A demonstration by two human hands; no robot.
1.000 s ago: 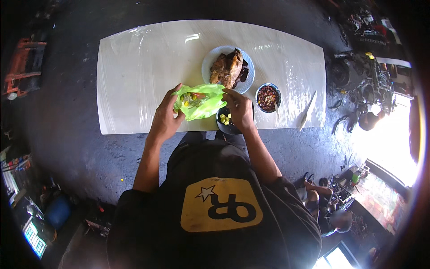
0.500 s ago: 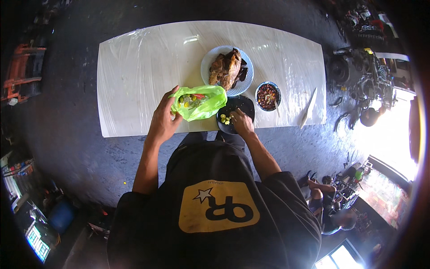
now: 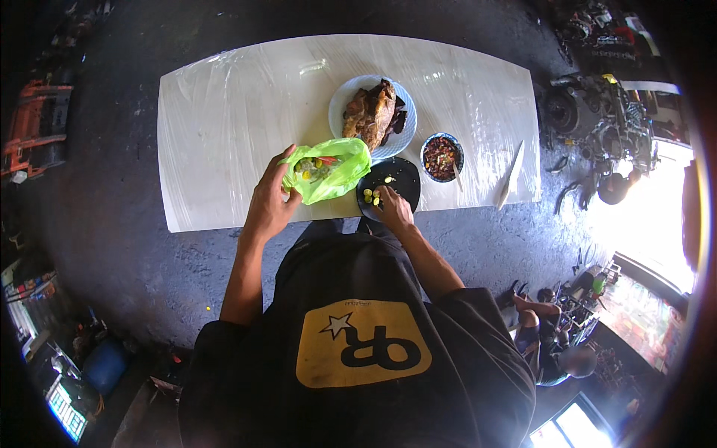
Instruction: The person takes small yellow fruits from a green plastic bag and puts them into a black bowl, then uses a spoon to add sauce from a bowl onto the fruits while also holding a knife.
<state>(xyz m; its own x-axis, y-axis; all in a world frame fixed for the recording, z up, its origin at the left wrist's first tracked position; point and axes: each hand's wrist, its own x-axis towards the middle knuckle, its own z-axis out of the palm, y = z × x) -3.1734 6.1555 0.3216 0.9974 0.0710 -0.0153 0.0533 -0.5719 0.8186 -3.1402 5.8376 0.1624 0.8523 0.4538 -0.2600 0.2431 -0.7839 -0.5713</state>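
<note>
My left hand (image 3: 270,198) grips the near-left edge of a bright green plastic bag (image 3: 351,166), keeping its mouth spread. Inside the bag lie green-yellow citrus pieces, something red and pale contents (image 3: 317,172) that I cannot make out. Beside it, at the table's near edge, sits a black plate (image 3: 405,181). My right hand (image 3: 396,211) reaches over this plate, fingertips closed around small yellow-green citrus halves (image 3: 368,196). One more pale citrus piece (image 3: 389,179) rests farther back on the plate. The fingers partly hide what they grasp.
A plastic-covered white table (image 3: 231,134) carries a blue-white plate (image 3: 410,127) of roasted meat (image 3: 370,113). To its right stand a bowl of dark chopped sauce with a spoon (image 3: 442,157) and a knife (image 3: 512,175). Another person (image 3: 549,336) sits at lower right, near machine parts (image 3: 597,119).
My right hand has shifted left over the black plate, onto the citrus halves. A pale piece now shows farther back on the plate. My left hand still holds the bag.
</note>
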